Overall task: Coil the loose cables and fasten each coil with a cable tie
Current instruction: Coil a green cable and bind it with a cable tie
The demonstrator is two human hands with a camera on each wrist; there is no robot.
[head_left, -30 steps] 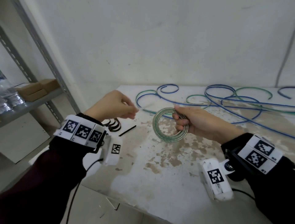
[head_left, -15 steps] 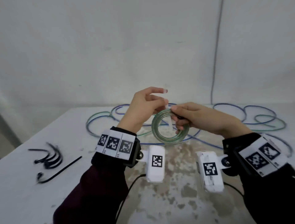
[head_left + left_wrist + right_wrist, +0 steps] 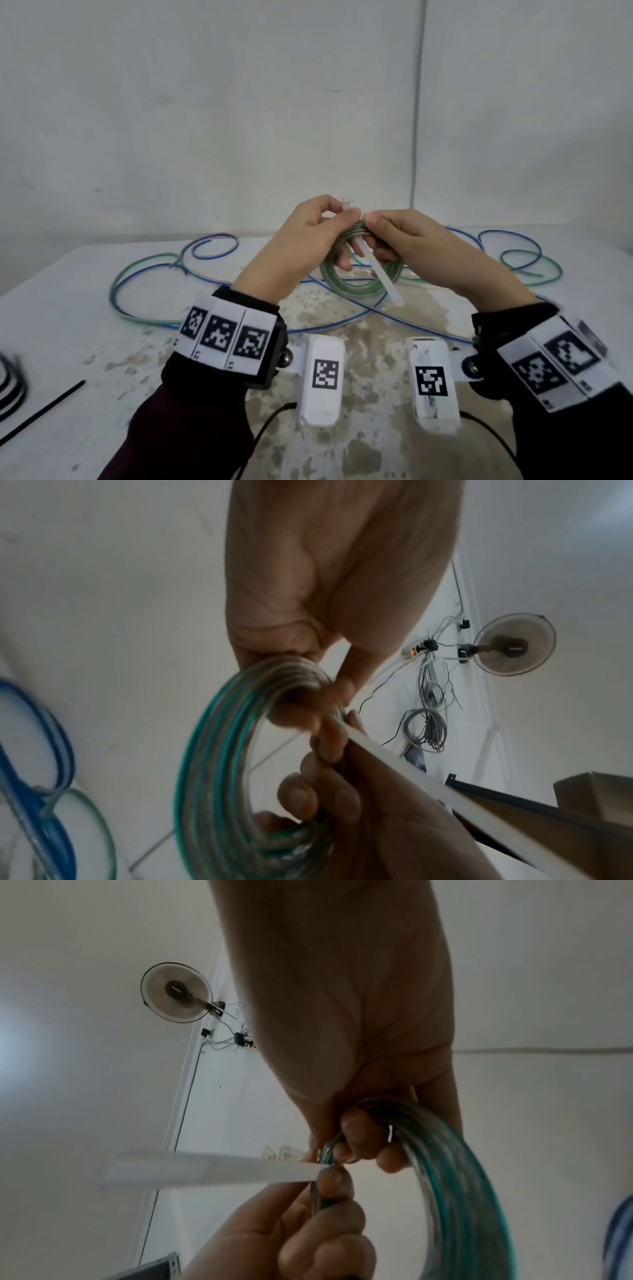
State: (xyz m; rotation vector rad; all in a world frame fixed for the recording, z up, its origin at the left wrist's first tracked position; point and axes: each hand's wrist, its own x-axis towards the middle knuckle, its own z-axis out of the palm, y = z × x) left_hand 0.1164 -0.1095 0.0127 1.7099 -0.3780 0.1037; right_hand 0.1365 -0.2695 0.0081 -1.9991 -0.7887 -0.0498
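Since half a second ago, the left hand has been brought tight against the right hand, and the white cable tie now slants down across the green coil instead of standing up between the hands. The coil is held up above the counter, clear of its surface, in front of the chest. The top of the coil is clasped by the right hand, whose fingers are curled round the bundled turns. The tie is pinched at the coil's top by the left hand's fingers, thumb against forefinger; the other left fingers are curled behind the ring. In the right wrist view the tie's head end is seen close to the fingertips, but whether it is threaded cannot be told. Loose blue and green cables are spread over the far part of the counter, behind the hands. Black cable ties lie at the counter's left edge, well apart from the coil.
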